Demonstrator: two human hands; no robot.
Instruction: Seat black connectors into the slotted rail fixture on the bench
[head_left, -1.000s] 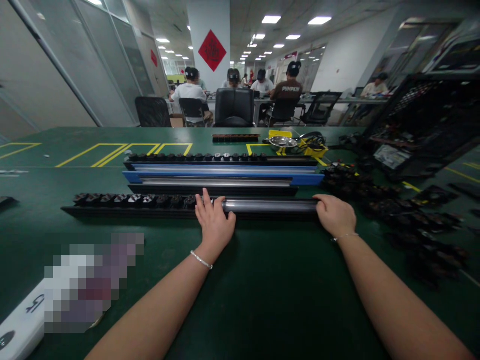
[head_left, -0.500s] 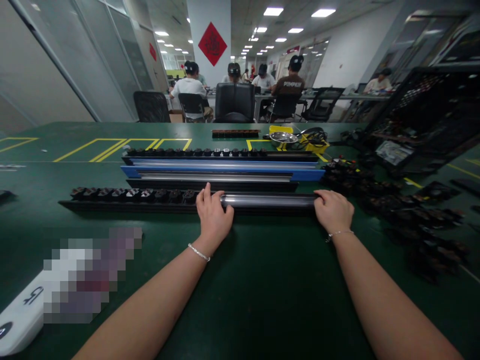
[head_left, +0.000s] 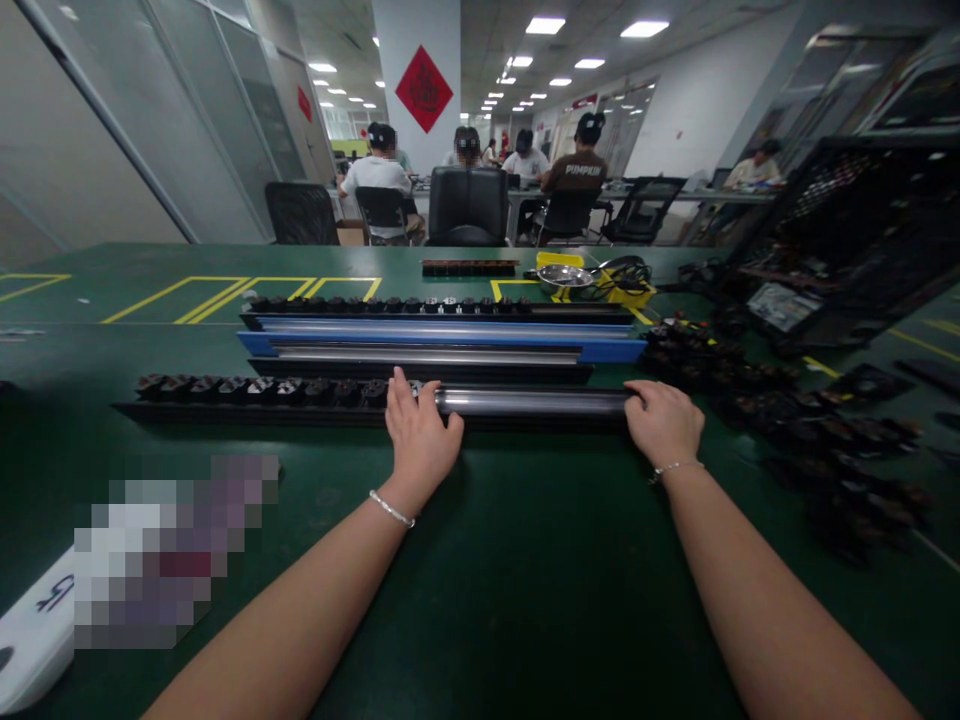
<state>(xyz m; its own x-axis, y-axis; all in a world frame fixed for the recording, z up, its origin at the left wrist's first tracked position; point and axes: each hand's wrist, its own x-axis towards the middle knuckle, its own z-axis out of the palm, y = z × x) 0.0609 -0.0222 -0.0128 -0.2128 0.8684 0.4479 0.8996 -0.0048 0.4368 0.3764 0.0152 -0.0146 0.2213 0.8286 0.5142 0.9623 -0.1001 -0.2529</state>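
Note:
A long black rail (head_left: 262, 411) lies crosswise on the table, with a row of small black blocks (head_left: 316, 391) along its left part and a shiny grey bar (head_left: 532, 402) along its right part. My left hand (head_left: 421, 432) grips the rail where the blocks meet the bar, its fingers over the top and its thumb on the near side. At the far end of the bar, my right hand (head_left: 664, 420) is closed around the rail with its fingers curled over it. The fingertips of both hands are partly hidden.
Behind lie a blue-edged rail (head_left: 611, 350) and another black rail bearing blocks (head_left: 337, 305). Piles of dark parts (head_left: 862, 440) cover the right side, near a black open-sided case (head_left: 847, 230). A metal bowl (head_left: 564, 277) stands at the back; a white object (head_left: 45, 610) lies front left.
The whole view has shifted slightly, so everything sits a little further left. Both hands keep their places on the rail.

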